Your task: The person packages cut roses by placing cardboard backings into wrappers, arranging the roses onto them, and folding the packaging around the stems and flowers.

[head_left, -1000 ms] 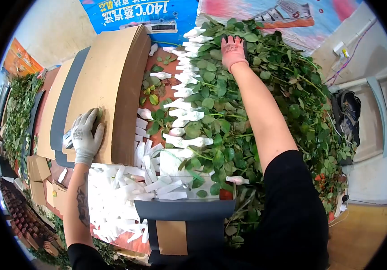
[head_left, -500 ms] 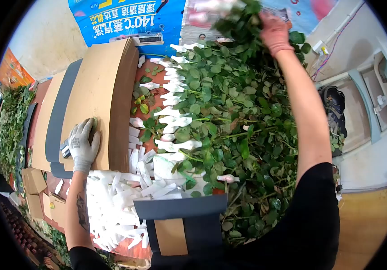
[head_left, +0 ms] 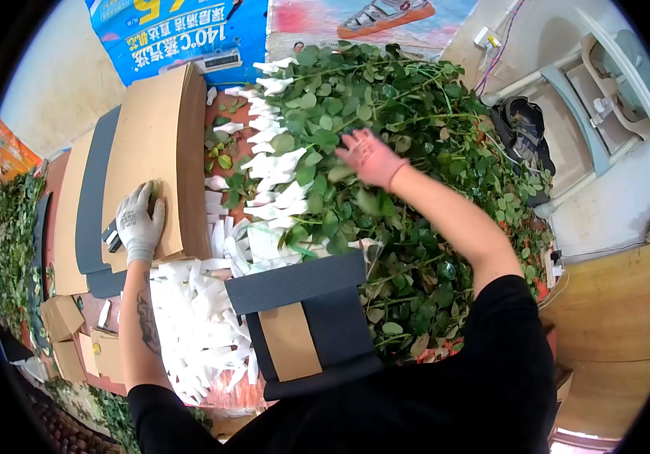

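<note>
My left hand (head_left: 142,221), in a whitish work glove, rests on the stack of brown cardboard sheets (head_left: 147,144). Its fingers are curled round what looks like a black and silver stapler (head_left: 113,236), mostly hidden under the palm. My right hand (head_left: 372,157), in a pink glove, is over the leafy rose stems (head_left: 415,113), fingers apart and nothing visible in them. White foam-like sleeves cover the flower heads (head_left: 272,166) along the left side of the stems. In front of me lies a dark corrugated wrapper (head_left: 302,284) with a brown cardboard strip (head_left: 291,340) on it.
Loose white sleeves (head_left: 196,325) are heaped left of the wrapper. Dark sheets (head_left: 94,189) lie by the cardboard stack, with more foliage (head_left: 15,234) at far left. A blue poster (head_left: 181,38) hangs at the back. Right of the stems are dark sandals (head_left: 523,132) and a pale chair frame (head_left: 578,113).
My right hand has come from the far back, where it held a leafy bunch, towards me and left; the bunch is out of it. The view has shifted; my left hand stays on the cardboard.
</note>
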Demonstrator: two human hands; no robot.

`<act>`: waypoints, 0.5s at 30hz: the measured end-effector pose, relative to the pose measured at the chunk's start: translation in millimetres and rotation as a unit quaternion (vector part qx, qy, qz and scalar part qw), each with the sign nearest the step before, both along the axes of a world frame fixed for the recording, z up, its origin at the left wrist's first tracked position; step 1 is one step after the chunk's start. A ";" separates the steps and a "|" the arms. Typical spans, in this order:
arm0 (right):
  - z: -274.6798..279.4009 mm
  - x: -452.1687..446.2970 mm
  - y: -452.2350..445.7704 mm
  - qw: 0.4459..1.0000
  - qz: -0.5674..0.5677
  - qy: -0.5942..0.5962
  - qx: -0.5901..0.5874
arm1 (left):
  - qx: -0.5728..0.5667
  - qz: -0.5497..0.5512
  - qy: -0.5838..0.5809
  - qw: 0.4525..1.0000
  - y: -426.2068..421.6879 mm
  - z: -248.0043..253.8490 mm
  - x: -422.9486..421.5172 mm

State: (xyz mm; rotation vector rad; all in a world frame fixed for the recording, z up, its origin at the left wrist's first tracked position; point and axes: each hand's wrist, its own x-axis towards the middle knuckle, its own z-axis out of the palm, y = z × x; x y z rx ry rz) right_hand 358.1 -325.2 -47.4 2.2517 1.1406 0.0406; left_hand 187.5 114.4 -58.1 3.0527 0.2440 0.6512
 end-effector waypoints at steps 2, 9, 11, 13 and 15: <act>13.4 19.0 -21.9 0.996 0.066 -0.032 0.052 | 0.003 0.006 0.004 1.000 1.9 -3.1 2.1; 121.4 70.1 -21.0 0.982 0.005 -0.094 0.166 | 0.007 -0.005 -0.036 0.999 4.4 -6.5 1.1; 112.3 56.4 6.8 0.958 0.080 0.002 0.277 | 0.004 0.004 -0.026 1.000 4.8 -7.2 1.1; 104.6 24.0 54.7 0.965 0.049 0.162 0.200 | 0.011 0.002 -0.027 1.000 4.6 -7.5 2.1; 38.9 33.7 67.9 0.991 0.048 0.053 0.113 | 0.013 0.006 -0.011 1.000 0.6 -3.2 3.0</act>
